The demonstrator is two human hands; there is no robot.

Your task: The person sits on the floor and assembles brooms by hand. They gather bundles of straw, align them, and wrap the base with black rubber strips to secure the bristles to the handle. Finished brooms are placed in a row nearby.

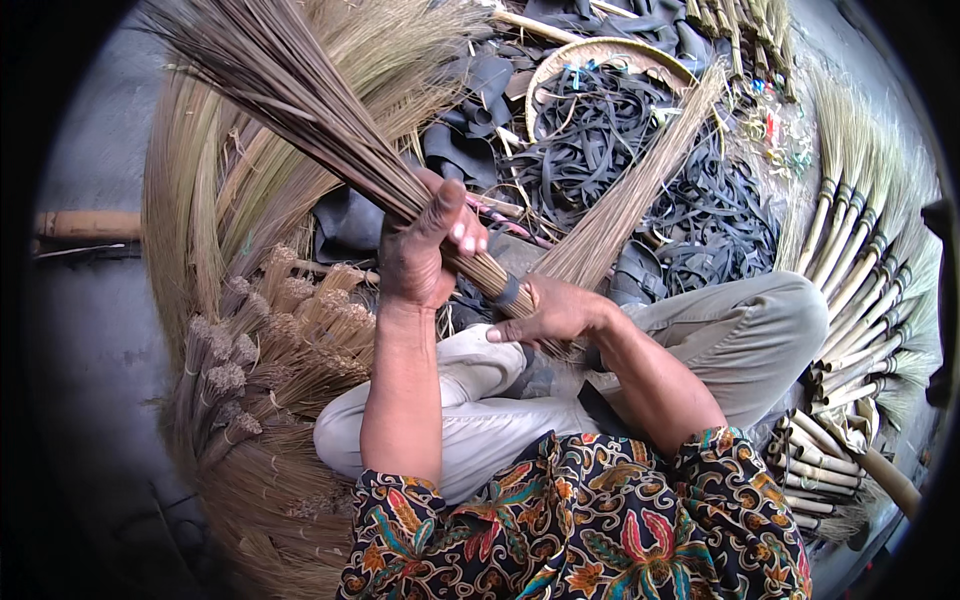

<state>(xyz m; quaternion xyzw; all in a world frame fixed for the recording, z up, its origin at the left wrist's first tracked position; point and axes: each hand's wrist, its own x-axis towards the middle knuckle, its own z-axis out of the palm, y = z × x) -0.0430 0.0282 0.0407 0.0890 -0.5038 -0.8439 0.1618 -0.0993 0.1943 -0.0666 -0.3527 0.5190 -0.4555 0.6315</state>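
Bundle of stalks: slants across the person's front, brush end up to the left, cut end low over the lap.
Left hand: fingers curled firmly round the middle of the bundle, thumb pressed along its top, probably to keep the stalks tight together.
Right hand: lies against the lower end, thumb stretched out; the other fingertips are hidden, so I cannot tell how tightly they close.
Dark band: circles the bundle between the hands, seemingly to bind it.
Rubber strips: heaped in and around a shallow basket, likely for easy reach.
Brooms: rowed at the right, handles together, perhaps to protect the bristles.
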